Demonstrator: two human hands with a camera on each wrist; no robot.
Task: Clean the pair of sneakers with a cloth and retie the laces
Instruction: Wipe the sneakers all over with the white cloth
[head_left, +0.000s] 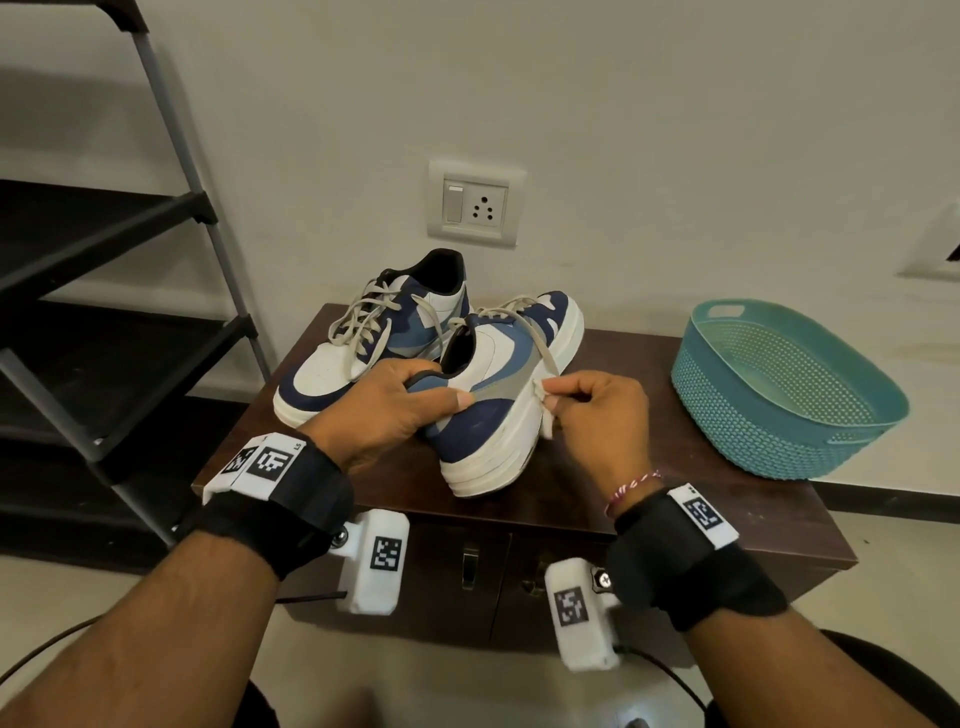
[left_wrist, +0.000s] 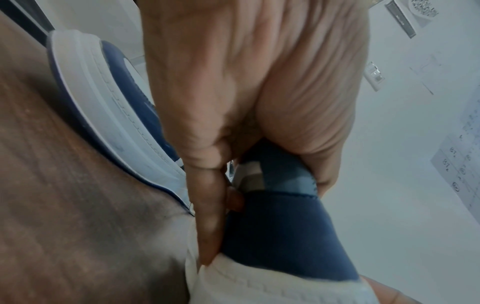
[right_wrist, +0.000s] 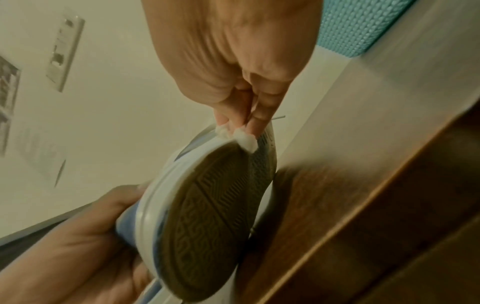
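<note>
Two navy, blue and white sneakers with loose beige laces sit on a dark wooden cabinet (head_left: 649, 499). My left hand (head_left: 400, 405) grips the heel collar of the near sneaker (head_left: 498, 415), which is tilted onto its side so its brown tread (right_wrist: 207, 216) shows in the right wrist view. My right hand (head_left: 587, 405) pinches a small white cloth (head_left: 545, 410) against that sneaker's white sole edge. In the left wrist view my fingers (left_wrist: 207, 205) curl around the blue heel (left_wrist: 280, 226). The far sneaker (head_left: 353, 358) stands upright behind, untouched.
A teal perforated plastic basket (head_left: 779, 389) stands on the cabinet's right side. A black metal rack (head_left: 130, 312) stands at the left. A wall switch and socket plate (head_left: 475, 208) is behind the sneakers. The cabinet's front edge lies just below my wrists.
</note>
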